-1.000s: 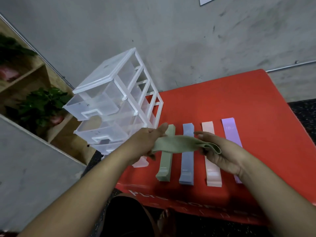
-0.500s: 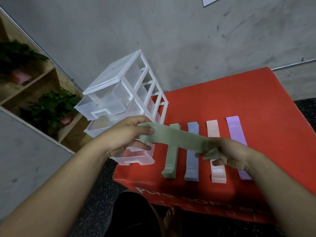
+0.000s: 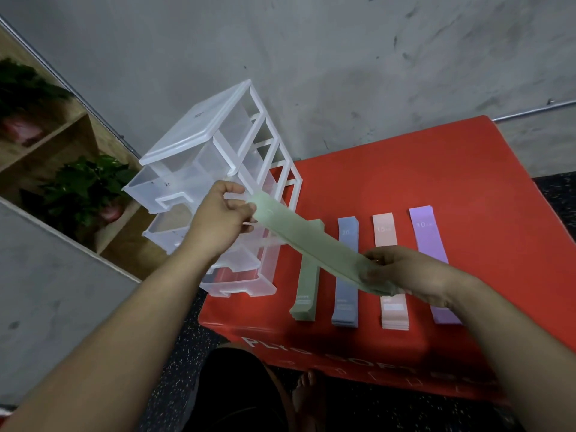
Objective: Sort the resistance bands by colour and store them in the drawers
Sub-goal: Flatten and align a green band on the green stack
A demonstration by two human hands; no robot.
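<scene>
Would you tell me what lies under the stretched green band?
Green pile, blue pile and pink pile lie beneath the band on the red box; their crossed parts are hidden.

One wide-angle camera, worn on the person's head, looks forward and steeply down at the red counter [image 3: 405, 182] from close above (its lens takes in wall and floor at once). Both forearms [image 3: 124, 332] enter from the near edge. The drawer unit [image 3: 199, 132] stands left, the grey wall [image 3: 311, 57] fills the far side, and dark floor [image 3: 177, 353] shows near.
</scene>
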